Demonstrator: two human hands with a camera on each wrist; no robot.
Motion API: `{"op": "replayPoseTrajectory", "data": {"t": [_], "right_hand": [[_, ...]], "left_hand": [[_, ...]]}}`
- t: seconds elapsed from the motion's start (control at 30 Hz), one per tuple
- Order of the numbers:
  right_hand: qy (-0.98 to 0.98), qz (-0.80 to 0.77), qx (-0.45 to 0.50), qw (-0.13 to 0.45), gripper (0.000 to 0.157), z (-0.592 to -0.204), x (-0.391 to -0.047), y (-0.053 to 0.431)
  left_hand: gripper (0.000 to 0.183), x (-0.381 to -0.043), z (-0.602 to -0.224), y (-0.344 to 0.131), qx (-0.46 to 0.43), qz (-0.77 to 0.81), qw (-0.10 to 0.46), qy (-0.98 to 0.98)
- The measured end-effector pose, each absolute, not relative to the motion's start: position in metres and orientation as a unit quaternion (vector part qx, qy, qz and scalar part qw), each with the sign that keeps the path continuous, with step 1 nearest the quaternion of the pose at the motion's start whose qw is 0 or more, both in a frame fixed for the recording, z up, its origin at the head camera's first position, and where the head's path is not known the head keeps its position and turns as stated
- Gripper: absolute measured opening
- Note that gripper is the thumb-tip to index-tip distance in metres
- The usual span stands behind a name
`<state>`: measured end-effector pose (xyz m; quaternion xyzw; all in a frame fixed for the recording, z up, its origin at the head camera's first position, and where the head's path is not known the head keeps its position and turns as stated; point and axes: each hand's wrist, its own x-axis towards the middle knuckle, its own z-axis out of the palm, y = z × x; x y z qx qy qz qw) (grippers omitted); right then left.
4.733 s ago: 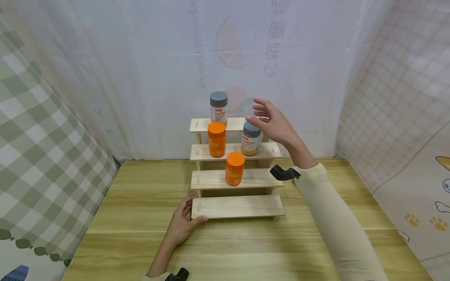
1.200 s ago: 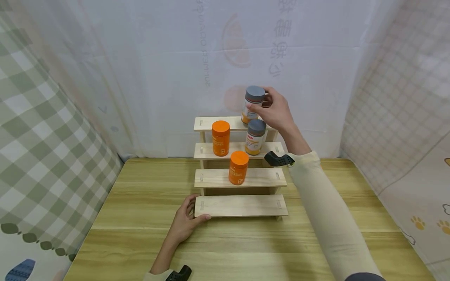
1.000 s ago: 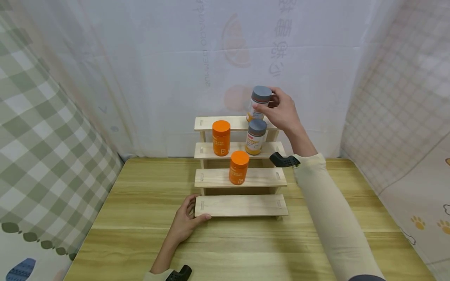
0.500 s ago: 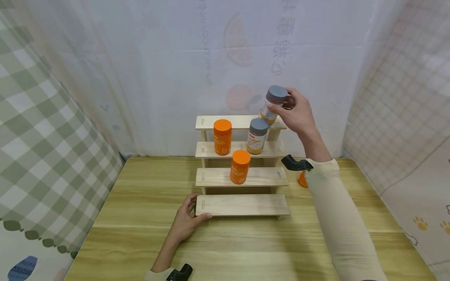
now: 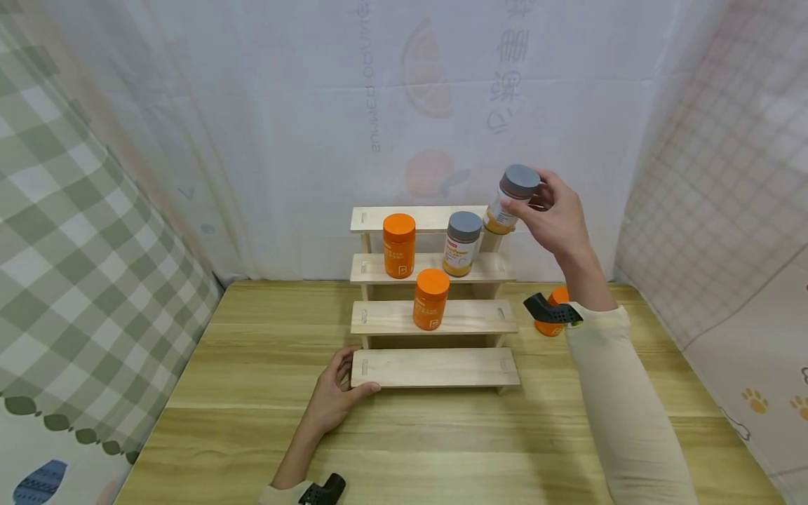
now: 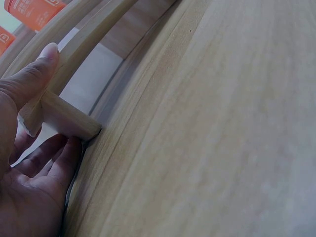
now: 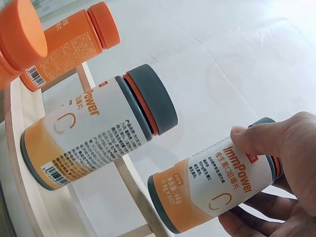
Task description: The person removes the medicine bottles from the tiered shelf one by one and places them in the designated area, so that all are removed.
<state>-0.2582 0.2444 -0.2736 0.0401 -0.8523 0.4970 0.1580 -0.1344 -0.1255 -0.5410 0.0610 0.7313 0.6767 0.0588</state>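
My right hand [image 5: 558,217] pinches a grey-capped vitamin C bottle [image 7: 197,190] between thumb and fingers. The bottle tilts at the right end of the wooden step rack's [image 5: 435,368] top tier; whether its base touches the rack, I cannot tell. One tier down, an orange bottle [image 5: 399,252] stands left of a second grey-capped vitamin C bottle [image 5: 459,254]. Another orange bottle [image 5: 430,308] occupies the tier below that. At the lowest tier's left end, my left hand [image 5: 331,396] holds the rack, thumb on the front edge and fingers around the side, as the left wrist view shows.
Behind the right wrist, an orange bottle [image 5: 549,325] stands on the wooden table [image 5: 252,351], partly hidden by the black wrist camera [image 5: 549,309]. A pale printed curtain [image 5: 284,140] hangs behind the rack, with patterned cloths at both sides.
The grey-capped bottle stood at the top tier's left; my right hand gripped it, carried it right along that tier and tilted it, lately slightly lower. The left hand stays on the rack.
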Motion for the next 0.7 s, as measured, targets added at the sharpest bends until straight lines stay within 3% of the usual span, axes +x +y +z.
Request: {"op": "replayPoseTrajectory", "data": {"t": [0.7], "right_hand": [[-0.840, 0.508, 0.017, 0.189, 0.060, -0.294, -0.231, 0.284]], "left_hand": [[0.080, -0.133, -0.537, -0.125, 0.060, 0.682, 0.058, 0.726]]}}
